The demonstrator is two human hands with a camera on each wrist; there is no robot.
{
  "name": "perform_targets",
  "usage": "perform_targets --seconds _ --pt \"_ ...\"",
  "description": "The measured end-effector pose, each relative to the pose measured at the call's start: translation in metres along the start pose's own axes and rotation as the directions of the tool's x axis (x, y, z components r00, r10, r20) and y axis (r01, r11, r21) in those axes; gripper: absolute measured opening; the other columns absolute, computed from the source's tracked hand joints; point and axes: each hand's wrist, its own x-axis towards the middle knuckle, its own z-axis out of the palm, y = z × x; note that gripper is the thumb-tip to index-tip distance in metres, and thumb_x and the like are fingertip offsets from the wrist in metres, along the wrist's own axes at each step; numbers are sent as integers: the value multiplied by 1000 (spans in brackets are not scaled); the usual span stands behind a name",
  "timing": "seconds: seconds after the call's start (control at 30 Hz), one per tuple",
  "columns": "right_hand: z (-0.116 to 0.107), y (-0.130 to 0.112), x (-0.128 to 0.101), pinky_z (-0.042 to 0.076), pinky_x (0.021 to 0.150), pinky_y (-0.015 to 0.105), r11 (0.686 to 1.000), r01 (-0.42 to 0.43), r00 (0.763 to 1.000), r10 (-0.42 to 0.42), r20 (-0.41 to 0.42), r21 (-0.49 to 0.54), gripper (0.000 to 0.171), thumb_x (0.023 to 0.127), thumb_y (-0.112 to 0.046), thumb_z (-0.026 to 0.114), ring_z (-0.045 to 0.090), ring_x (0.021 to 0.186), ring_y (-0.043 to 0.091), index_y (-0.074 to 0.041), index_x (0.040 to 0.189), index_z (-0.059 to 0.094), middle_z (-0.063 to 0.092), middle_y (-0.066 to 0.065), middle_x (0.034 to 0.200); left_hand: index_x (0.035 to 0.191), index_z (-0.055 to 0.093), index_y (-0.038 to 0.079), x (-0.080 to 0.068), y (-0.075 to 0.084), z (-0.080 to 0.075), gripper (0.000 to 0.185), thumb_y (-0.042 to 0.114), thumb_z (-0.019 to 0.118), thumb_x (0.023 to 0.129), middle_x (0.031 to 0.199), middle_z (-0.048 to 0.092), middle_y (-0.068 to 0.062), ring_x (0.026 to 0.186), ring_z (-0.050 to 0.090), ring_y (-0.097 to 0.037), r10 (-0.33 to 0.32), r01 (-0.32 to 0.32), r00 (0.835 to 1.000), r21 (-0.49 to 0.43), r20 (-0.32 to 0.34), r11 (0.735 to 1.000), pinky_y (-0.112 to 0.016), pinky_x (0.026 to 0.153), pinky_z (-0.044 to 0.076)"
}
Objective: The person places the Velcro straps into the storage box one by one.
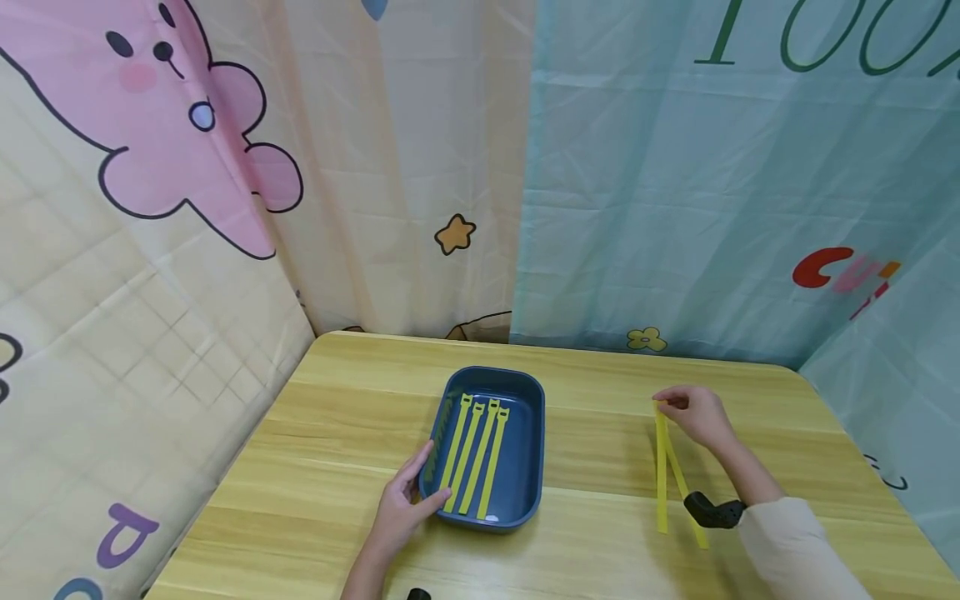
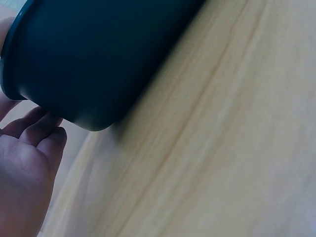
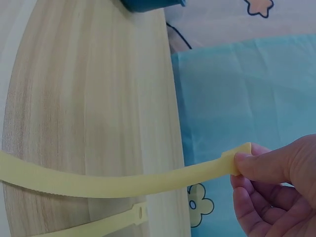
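Note:
A dark blue tray (image 1: 534,442) sits mid-table with several yellow straps (image 1: 474,454) laid side by side in it. My left hand (image 1: 401,504) rests against the tray's near left corner, thumb on the rim and fingers relaxed; in the left wrist view the fingers (image 2: 42,136) lie beside the tray's wall (image 2: 98,54). To the right, my right hand (image 1: 693,412) pinches the end of one yellow strap (image 1: 661,471) and lifts it off the table. In the right wrist view that strap (image 3: 113,182) arcs from my fingertips (image 3: 249,163). A second strap (image 1: 684,487) lies beneath it.
The wooden table (image 1: 600,400) is ringed by printed curtains (image 1: 375,167) behind and at both sides. A black wrist mount (image 1: 712,510) sits on my right forearm. Bare wood lies between the tray and the loose straps.

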Motion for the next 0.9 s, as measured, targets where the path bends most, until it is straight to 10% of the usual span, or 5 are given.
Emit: perform_targets --seconds 0.9 --pt "-22 -32 -21 50 57 22 998 61 994 -61 -85 3 15 85 -2 63 61 76 26 4 98 68 66 17 89 140 35 2 0 -1 -1 72 5 71 78 146 27 -11 133 21 -26 -19 19 1000 9 -1 1000 -22 101 23"
